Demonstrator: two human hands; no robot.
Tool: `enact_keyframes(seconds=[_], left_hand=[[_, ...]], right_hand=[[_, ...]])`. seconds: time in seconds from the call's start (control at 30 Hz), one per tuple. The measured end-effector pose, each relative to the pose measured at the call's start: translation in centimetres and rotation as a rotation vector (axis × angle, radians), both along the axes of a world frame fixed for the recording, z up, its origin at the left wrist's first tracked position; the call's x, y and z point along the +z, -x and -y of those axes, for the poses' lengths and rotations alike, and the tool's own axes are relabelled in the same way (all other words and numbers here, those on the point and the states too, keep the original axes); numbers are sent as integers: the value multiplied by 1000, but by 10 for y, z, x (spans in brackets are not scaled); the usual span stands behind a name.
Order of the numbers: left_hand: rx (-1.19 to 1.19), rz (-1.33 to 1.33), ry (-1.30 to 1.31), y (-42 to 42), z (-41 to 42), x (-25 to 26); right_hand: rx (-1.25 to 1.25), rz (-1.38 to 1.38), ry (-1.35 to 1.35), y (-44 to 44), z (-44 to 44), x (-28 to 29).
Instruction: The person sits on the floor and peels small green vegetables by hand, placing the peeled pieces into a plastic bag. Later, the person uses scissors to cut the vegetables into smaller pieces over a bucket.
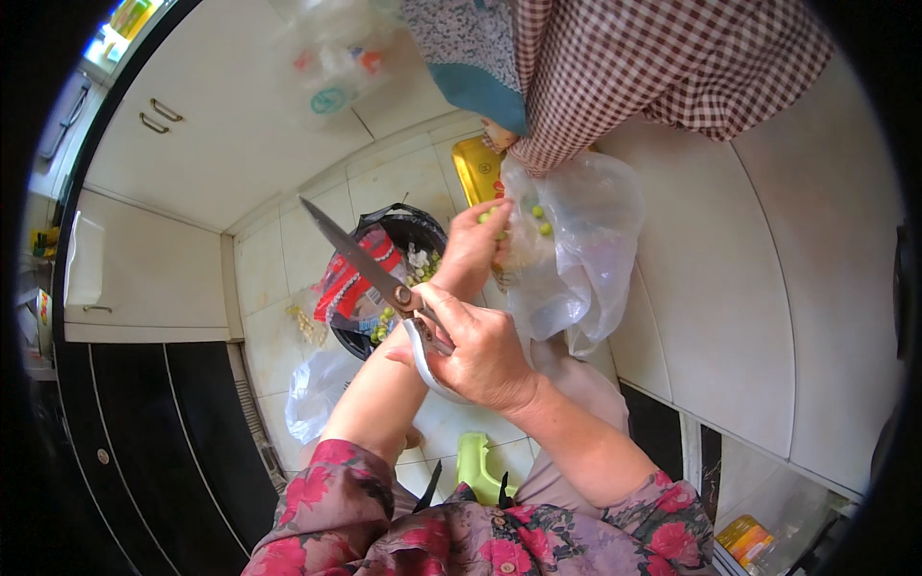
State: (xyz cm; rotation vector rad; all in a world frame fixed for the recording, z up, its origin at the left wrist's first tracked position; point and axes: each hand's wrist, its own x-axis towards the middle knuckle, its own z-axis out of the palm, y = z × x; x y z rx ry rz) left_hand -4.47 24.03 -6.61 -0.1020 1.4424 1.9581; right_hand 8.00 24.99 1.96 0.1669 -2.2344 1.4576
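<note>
My left hand (468, 248) is stretched forward, its fingers closed around a few green grapes (490, 214) at the near side of a clear plastic bag (583, 266). Inside that bag a few more green grapes (542, 221) show through. My right hand (479, 356) crosses over my left forearm and grips large scissors (353, 252) with pale handles, blades pointing up and left. Below the blades stands a black bin (425, 218) with a black liner. It holds a red printed plastic package (356, 284) and loose grapes with stems (421, 266).
A yellow printed container (475, 169) stands behind the clear bag. Checked cloth (634, 72) hangs at the top. White cabinets (202, 101) rise on both sides. On the tiled floor lie a white plastic bag (317, 392) and small pale scraps (311, 327). A light green plastic object (473, 461) is between my legs.
</note>
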Motion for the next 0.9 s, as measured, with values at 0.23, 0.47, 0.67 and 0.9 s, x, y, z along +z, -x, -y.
enact_keyframes(seconds=[0.23,0.47,0.67,0.9], left_hand=[[183,224,-23,-35,115,47],[192,353,-325,-49,194,36],[255,263,-361,-29,221,33],[344,221,-344,-10,247,33]], right_hand=[[27,106,34,-1,2,2],[95,389,81,11,13,2],[298,676,-35,10,11,-6],[326,683,-340,17,24,-5]])
